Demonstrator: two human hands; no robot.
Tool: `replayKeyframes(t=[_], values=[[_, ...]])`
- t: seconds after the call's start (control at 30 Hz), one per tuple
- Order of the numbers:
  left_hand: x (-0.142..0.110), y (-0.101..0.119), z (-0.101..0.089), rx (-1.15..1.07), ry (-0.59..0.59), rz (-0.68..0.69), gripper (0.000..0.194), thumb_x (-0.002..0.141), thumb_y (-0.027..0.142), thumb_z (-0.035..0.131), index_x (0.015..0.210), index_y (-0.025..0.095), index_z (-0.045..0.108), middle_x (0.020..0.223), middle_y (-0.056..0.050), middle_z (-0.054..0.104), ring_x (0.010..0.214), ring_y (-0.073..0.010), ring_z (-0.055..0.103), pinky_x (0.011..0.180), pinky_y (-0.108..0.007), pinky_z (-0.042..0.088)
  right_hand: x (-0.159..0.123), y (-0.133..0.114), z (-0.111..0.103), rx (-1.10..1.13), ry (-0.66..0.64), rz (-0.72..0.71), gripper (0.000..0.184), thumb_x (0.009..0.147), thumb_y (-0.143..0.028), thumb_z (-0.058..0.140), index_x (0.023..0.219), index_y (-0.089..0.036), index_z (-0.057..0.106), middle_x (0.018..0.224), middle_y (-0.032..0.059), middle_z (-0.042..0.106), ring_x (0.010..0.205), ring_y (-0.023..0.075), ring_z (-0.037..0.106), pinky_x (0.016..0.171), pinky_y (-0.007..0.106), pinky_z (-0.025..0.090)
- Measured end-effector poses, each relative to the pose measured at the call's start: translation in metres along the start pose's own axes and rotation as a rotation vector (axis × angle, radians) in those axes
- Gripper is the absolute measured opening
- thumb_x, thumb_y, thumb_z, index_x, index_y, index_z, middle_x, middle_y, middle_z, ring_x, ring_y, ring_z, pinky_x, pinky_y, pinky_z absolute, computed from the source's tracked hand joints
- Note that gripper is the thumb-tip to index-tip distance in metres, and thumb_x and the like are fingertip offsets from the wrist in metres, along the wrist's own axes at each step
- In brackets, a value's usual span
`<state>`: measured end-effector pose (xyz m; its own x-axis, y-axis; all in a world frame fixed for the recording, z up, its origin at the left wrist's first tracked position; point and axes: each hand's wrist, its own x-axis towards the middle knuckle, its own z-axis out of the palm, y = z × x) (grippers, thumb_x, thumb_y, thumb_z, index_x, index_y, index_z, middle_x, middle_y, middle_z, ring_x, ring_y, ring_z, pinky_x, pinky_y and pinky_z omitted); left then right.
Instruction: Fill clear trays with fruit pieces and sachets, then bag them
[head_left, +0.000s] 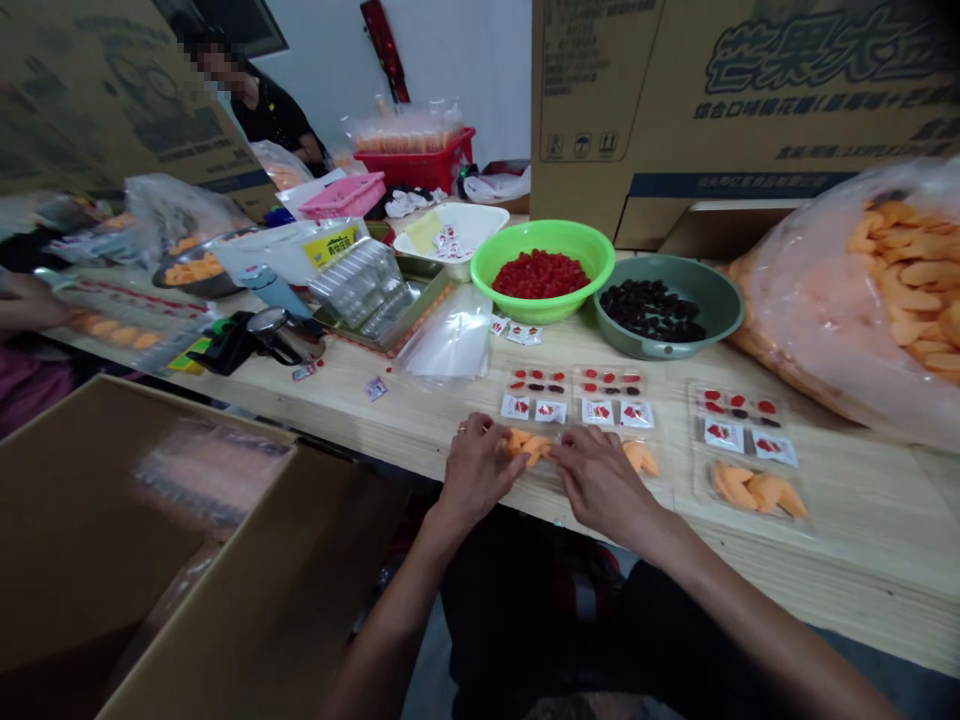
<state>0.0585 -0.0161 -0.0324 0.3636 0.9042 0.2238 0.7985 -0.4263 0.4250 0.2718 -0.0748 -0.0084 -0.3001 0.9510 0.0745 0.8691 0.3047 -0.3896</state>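
My left hand (476, 462) and my right hand (598, 475) meet over the front compartment of a clear plastic tray (532, 403). Curled fingers of both press on the orange candy pieces (531, 446) there; fingertips partly hide them. Behind these lie white printed sachets (550, 411), then red and dark candies in small wells. A second filled tray (651, 385) adjoins on the right, its front compartment partly behind my right hand. Farther right stands a third tray (697, 450) with orange pieces, two sachets and small candies.
Behind the trays stand a green bowl of red candies (491, 285) and a grey-green bowl of dark candies (660, 348). A big bag of orange pieces (817, 300) bulges at right. Stacked empty trays (364, 285) lie left of centre. An open carton (247, 560) stands front left. Co-workers sit at left.
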Motion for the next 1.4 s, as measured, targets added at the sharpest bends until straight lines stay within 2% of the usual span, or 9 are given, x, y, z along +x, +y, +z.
replayKeyframes(t=[0.1, 0.27, 0.4, 0.57, 0.97, 1.1, 1.2, 1.3, 1.4], values=[[0.016, 0.001, 0.000, 0.128, 0.006, 0.096, 0.034, 0.094, 0.040, 0.058, 0.120, 0.019, 0.064, 0.134, -0.017, 0.054, 0.126, -0.0339, 0.051, 0.102, -0.051, 0.046, -0.001, 0.019, -0.001, -0.061, 0.068, 0.101, 0.029, 0.097, -0.024, 0.042, 0.101, -0.016, 0.070, 0.118, 0.0154, 0.061, 0.106, 0.0295, 0.054, 0.092, 0.043, 0.040], [0.034, -0.001, 0.019, 0.204, -0.268, 0.404, 0.065, 0.100, 0.050, 0.042, 0.151, 0.010, 0.034, 0.160, -0.020, 0.031, 0.153, -0.0322, 0.018, 0.120, -0.051, 0.025, 0.023, 0.049, 0.009, -0.239, 0.145, 0.170, 0.052, 0.102, -0.034, 0.036, 0.147, -0.012, 0.047, 0.157, 0.0189, 0.036, 0.143, 0.0400, 0.028, 0.109, 0.056, 0.031], [0.031, -0.004, 0.032, 0.226, -0.351, 0.388, 0.077, 0.100, 0.060, 0.030, 0.153, 0.004, 0.027, 0.162, -0.025, 0.020, 0.153, -0.0311, 0.016, 0.122, -0.050, 0.021, 0.054, 0.046, 0.023, -0.258, 0.102, 0.060, 0.053, 0.104, -0.040, 0.033, 0.154, -0.024, 0.040, 0.163, 0.0107, 0.028, 0.149, 0.0384, 0.020, 0.116, 0.061, 0.019], [0.025, -0.001, 0.031, 0.206, -0.339, 0.367, 0.080, 0.099, 0.062, 0.032, 0.153, 0.004, 0.030, 0.161, -0.025, 0.021, 0.153, -0.0310, 0.015, 0.123, -0.047, 0.022, 0.077, 0.046, 0.042, -0.270, 0.034, -0.023, 0.052, 0.103, -0.038, 0.033, 0.155, -0.029, 0.039, 0.164, 0.0074, 0.027, 0.148, 0.0388, 0.023, 0.114, 0.063, 0.021], [0.000, 0.033, 0.027, 0.012, -0.370, 0.337, 0.087, 0.098, 0.067, 0.030, 0.157, 0.005, 0.016, 0.164, -0.021, 0.017, 0.155, -0.0294, 0.006, 0.125, -0.047, 0.014, 0.042, 0.073, 0.060, -0.359, 0.054, -0.022, 0.052, 0.101, -0.036, 0.032, 0.153, -0.032, 0.042, 0.164, 0.0035, 0.024, 0.150, 0.0373, 0.021, 0.114, 0.063, 0.022], [0.035, -0.004, 0.025, -0.011, -0.186, 0.228, 0.056, 0.100, 0.040, 0.043, 0.151, 0.018, 0.034, 0.161, -0.013, 0.032, 0.151, -0.0244, 0.026, 0.121, -0.045, 0.028, 0.041, 0.077, 0.055, -0.307, 0.057, 0.003, 0.053, 0.103, -0.040, 0.029, 0.155, -0.031, 0.038, 0.165, 0.0049, 0.024, 0.150, 0.0355, 0.022, 0.115, 0.061, 0.023], [0.074, -0.061, 0.012, 0.081, 0.013, -0.087, 0.042, 0.096, 0.022, 0.050, 0.137, 0.019, 0.052, 0.155, -0.014, 0.041, 0.144, -0.0279, 0.036, 0.116, -0.050, 0.033, 0.039, 0.079, 0.046, -0.234, 0.070, 0.016, 0.054, 0.104, -0.043, 0.026, 0.156, -0.030, 0.035, 0.165, 0.0069, 0.023, 0.151, 0.0330, 0.020, 0.117, 0.059, 0.024], [0.103, -0.112, -0.003, 0.103, 0.059, -0.302, 0.036, 0.089, 0.028, 0.065, 0.123, 0.017, 0.063, 0.140, -0.015, 0.054, 0.130, -0.0293, 0.050, 0.108, -0.046, 0.041, 0.037, 0.077, 0.038, -0.170, 0.078, 0.012, 0.055, 0.104, -0.045, 0.024, 0.153, -0.027, 0.042, 0.163, 0.0082, 0.026, 0.151, 0.0303, 0.022, 0.117, 0.056, 0.026], [0.114, -0.136, -0.008, 0.102, 0.065, -0.336, 0.018, 0.086, 0.031, 0.068, 0.098, 0.018, 0.072, 0.116, -0.010, 0.065, 0.111, -0.0244, 0.060, 0.099, -0.040, 0.045, 0.042, 0.073, 0.034, -0.127, 0.091, -0.004, 0.055, 0.102, -0.047, 0.026, 0.149, -0.029, 0.049, 0.162, 0.0073, 0.030, 0.150, 0.0308, 0.025, 0.116, 0.058, 0.030]])
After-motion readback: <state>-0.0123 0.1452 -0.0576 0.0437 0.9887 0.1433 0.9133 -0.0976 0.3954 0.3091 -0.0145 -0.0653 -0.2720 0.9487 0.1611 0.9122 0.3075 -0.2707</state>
